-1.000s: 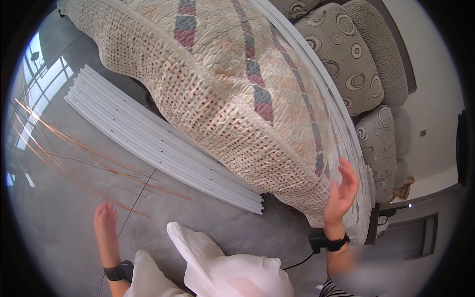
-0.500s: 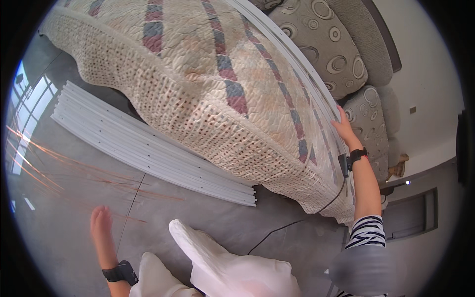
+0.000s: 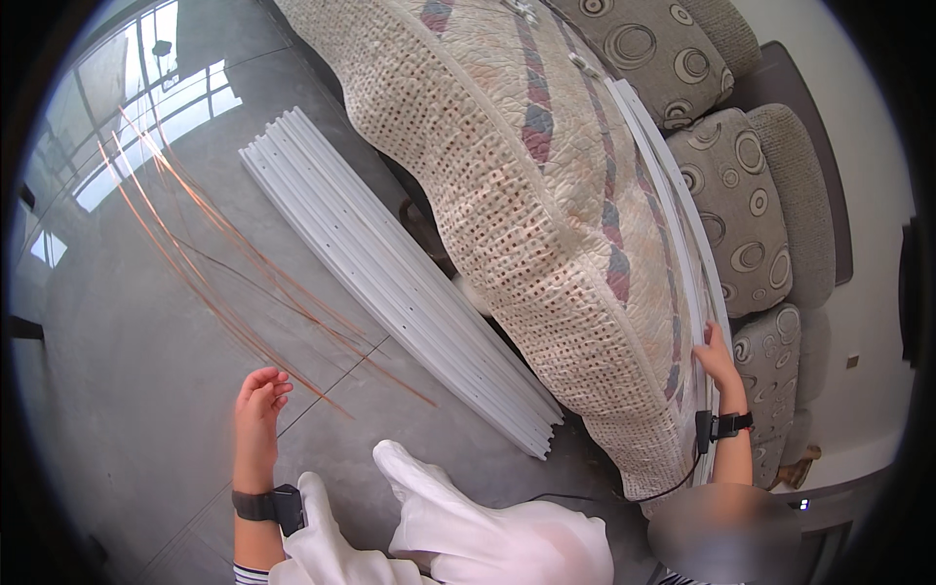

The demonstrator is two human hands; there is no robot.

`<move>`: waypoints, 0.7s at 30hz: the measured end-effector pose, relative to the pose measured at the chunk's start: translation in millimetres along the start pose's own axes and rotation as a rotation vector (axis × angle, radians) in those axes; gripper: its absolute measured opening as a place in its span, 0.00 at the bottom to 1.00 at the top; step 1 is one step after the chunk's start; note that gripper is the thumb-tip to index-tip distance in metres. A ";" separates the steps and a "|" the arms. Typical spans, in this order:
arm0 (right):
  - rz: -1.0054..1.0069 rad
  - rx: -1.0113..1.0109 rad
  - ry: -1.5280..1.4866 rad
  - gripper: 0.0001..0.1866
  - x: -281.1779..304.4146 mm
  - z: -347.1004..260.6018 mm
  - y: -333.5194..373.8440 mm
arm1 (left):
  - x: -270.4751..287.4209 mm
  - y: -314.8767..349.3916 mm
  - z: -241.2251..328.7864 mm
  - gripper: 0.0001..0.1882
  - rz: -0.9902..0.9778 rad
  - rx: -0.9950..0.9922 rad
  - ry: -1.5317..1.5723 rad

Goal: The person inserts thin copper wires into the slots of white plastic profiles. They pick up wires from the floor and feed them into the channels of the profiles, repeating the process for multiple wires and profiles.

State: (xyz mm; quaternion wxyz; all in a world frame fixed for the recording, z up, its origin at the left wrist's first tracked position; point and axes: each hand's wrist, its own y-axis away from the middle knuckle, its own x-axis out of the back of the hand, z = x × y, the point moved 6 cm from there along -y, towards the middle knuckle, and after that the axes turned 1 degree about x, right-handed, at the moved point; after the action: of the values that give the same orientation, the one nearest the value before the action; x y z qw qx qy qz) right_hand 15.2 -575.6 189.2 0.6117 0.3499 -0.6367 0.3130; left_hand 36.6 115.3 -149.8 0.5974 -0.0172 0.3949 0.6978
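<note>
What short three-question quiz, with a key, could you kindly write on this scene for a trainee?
1. Fill in: On the grey floor, the white ribbed panels lie between the thin copper-coloured rods and the ____.

2. True or false: The left hand is touching the white ribbed panels.

3. Which things are the fingers of the right hand at?
A) the thin copper-coloured rods
B) the narrow white strips
C) the white ribbed panels

Key:
1. Quilted cover, which hangs down on their right.
2. False; it is over the floor, apart from them.
3. B.
</note>
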 end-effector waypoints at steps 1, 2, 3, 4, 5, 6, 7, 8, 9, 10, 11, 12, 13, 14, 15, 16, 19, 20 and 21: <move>0.031 0.102 -0.020 0.35 0.1 -19.0 -13.9 | -2.7 0.2 -0.8 0.12 0.008 0.001 0.005; 0.058 0.191 -0.048 0.36 -4.7 -37.6 -28.5 | -6.9 0.7 -3.0 0.12 0.012 0.006 -0.004; 0.090 0.281 -0.077 0.37 -7.1 -56.3 -39.1 | -11.3 1.2 -4.1 0.13 0.000 0.013 -0.003; 0.167 0.445 0.248 0.35 -3.3 -63.8 -48.3 | -18.1 1.8 -6.8 0.13 -0.014 0.020 -0.001; 0.180 0.370 0.236 0.34 -3.4 -64.2 -56.9 | -20.1 3.8 -5.5 0.13 -0.017 0.020 -0.004; 0.134 0.335 0.200 0.34 -4.0 -78.2 -54.3 | -19.1 7.7 -0.3 0.14 -0.019 0.019 -0.012; 0.093 0.305 0.171 0.33 -0.3 -90.1 -46.4 | -16.4 9.4 3.8 0.14 -0.033 0.006 -0.010; 0.113 0.270 0.194 0.32 3.0 -80.0 -38.4 | -13.6 10.5 4.5 0.14 -0.051 -0.002 0.001; 0.125 0.240 0.220 0.32 3.6 -57.1 -27.7 | -10.4 12.5 2.7 0.14 -0.060 -0.005 0.012; 0.244 0.318 0.224 0.32 4.7 -33.3 -10.8 | -10.0 13.4 0.0 0.14 -0.055 0.006 -0.008; 0.335 0.356 0.225 0.31 7.9 -31.1 18.2 | -9.7 12.7 -2.5 0.14 -0.039 0.022 -0.031; 0.389 0.365 0.157 0.29 12.6 -22.5 39.6 | -9.5 11.9 -7.0 0.14 -0.031 0.056 -0.044; 0.444 0.376 0.139 0.28 9.9 -18.6 61.6 | -8.3 12.6 -8.2 0.14 -0.015 0.086 -0.068; 0.460 0.346 0.107 0.27 4.3 -16.6 82.3 | -7.8 14.6 -8.1 0.14 -0.010 0.099 -0.093; 0.481 0.307 0.080 0.27 -1.6 -23.5 102.2 | -8.2 17.3 -7.3 0.13 -0.017 0.113 -0.119; 0.531 0.249 -0.062 0.27 -10.6 -45.0 129.0 | -7.8 16.8 -7.5 0.13 -0.013 0.114 -0.129; 0.417 0.219 -0.271 0.32 -31.7 -98.3 210.1 | -10.2 16.5 -7.1 0.13 -0.042 0.106 -0.152; 0.335 0.236 -0.304 0.35 -38.7 -103.7 221.9 | -11.2 17.3 -8.7 0.13 -0.058 0.096 -0.157; 0.188 0.235 -0.314 0.33 -54.7 -95.8 224.1 | -11.8 18.6 -9.0 0.14 -0.073 0.087 -0.164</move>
State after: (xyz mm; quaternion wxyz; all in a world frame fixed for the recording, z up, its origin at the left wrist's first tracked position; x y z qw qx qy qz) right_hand -116.5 -367.7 146.6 0.4282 0.4025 -0.7131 0.3823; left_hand 20.2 101.0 -140.3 0.6530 0.0518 0.3738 0.6567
